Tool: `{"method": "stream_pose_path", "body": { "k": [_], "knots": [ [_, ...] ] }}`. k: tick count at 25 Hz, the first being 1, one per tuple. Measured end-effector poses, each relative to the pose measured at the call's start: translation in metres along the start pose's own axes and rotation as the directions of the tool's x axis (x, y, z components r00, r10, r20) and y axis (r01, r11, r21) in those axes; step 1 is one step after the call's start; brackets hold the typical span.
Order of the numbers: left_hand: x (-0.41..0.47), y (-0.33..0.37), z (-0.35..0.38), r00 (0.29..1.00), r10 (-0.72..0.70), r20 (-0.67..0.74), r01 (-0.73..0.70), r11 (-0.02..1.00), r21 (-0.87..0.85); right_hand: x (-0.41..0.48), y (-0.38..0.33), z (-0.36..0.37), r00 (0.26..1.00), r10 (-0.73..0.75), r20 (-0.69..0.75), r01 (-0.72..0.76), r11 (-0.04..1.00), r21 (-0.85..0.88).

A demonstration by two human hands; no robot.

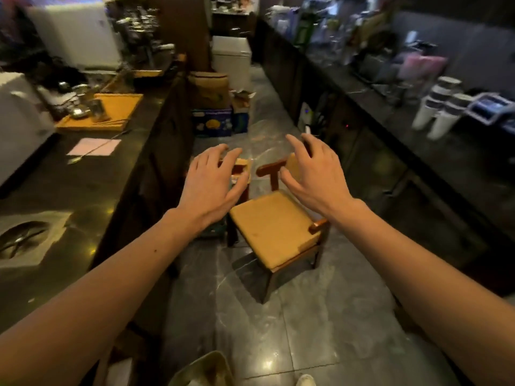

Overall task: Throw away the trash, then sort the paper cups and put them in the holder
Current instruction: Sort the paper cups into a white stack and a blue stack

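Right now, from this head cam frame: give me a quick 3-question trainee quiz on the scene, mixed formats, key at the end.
1. True or false: the left hand and the right hand are both open and hold nothing.
2. Multiple choice: where do the white paper cups sit? A) on the chair seat B) stacked on their sides on the right counter C) on the floor by the boxes
3. Fill in: straight below the hands, in the aisle, stands a wooden ____ with a yellow cushion.

Key
1. True: fingers are spread, nothing in either palm.
2. B: next to a blue-and-white rack.
3. chair.
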State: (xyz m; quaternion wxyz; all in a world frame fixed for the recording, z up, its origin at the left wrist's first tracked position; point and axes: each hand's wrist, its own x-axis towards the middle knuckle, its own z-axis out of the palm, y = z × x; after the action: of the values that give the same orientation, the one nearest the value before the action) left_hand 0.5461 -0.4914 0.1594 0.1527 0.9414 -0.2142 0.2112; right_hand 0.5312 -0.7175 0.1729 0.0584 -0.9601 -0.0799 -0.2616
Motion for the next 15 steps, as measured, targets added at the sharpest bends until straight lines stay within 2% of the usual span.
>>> {"method": "stream_pose_path", "body": {
  "k": [7, 11, 15],
  "knots": [
    [0.143, 0.185, 0.11, 0.964, 0.264, -0.006, -0.263, 0.956, -0.134, -0.024, 0.223, -0.042, 0.972, 0.23, -0.051, -0.234, 0.967, -0.103],
    [0.214, 0.295, 0.164, 0.943, 0.333, -0.018, -0.33, 0.924, -0.194, -0.027, 0.351, -0.067, 0.942, 0.319, -0.108, -0.332, 0.932, -0.146],
    [0.267, 0.362, 0.204, 0.922, 0.386, -0.033, -0.383, 0.894, -0.234, -0.023, 0.44, -0.076, 0.911, 0.385, -0.148, -0.405, 0.902, -0.147]
  ]
}}
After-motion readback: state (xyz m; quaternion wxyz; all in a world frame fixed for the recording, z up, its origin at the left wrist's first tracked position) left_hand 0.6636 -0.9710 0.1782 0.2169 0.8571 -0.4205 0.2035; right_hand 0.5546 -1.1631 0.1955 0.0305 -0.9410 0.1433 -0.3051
